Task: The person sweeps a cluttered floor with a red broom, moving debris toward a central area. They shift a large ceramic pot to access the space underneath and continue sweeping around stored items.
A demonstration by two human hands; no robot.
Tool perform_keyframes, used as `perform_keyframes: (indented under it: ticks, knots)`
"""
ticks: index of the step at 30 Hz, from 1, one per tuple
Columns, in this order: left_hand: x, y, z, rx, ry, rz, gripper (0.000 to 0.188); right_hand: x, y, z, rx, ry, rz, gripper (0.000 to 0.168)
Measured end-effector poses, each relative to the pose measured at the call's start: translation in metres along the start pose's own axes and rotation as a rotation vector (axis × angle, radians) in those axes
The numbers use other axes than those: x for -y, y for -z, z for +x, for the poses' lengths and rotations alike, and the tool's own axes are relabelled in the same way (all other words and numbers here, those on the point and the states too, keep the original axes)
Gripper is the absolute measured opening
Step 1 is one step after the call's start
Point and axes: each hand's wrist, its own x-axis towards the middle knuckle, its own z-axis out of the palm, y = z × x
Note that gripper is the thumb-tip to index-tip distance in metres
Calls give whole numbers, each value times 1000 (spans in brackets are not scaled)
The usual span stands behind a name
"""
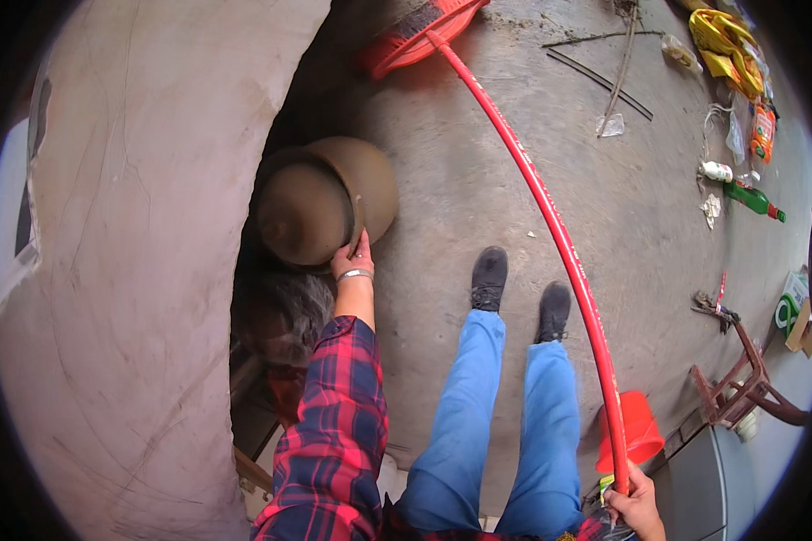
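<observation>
My left hand (354, 257) grips the flared rim of a brown earthenware jar (373, 179), which stands on the concrete floor beside a slab edge. A domed piece (302, 213) of the same brown sits within the rim; whether it is a separate lid, I cannot tell. Near the bottom right, my right hand (636, 504) is wrapped around the end of a red broom handle (548, 209). The handle runs up to a red broom head (426, 34) with dark bristles, resting on the floor at the top. Part of the jar's far side is in shadow.
A pale slab (135, 270) with a ragged edge fills the left. Under it lies clear plastic wrapping (294, 311). Sticks (619, 74), a yellow bag (724, 44) and a green bottle (751, 197) litter the floor. A red bucket (633, 433) and brown stool (748, 385) are at right.
</observation>
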Motion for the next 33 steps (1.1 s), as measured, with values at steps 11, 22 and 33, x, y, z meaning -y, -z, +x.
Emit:
perform_keyframes:
  ticks: [11, 22, 33]
  knots:
    - [28, 70, -55, 21, 40, 75, 36, -17, 0, 21, 41, 89, 29, 58]
    - [32, 187, -84, 23, 103, 216, 41, -21, 3, 24, -33, 192, -14, 63]
    - [-14, 305, -102, 22, 122, 561, 40, -25, 10, 34, -80, 184, -39, 62]
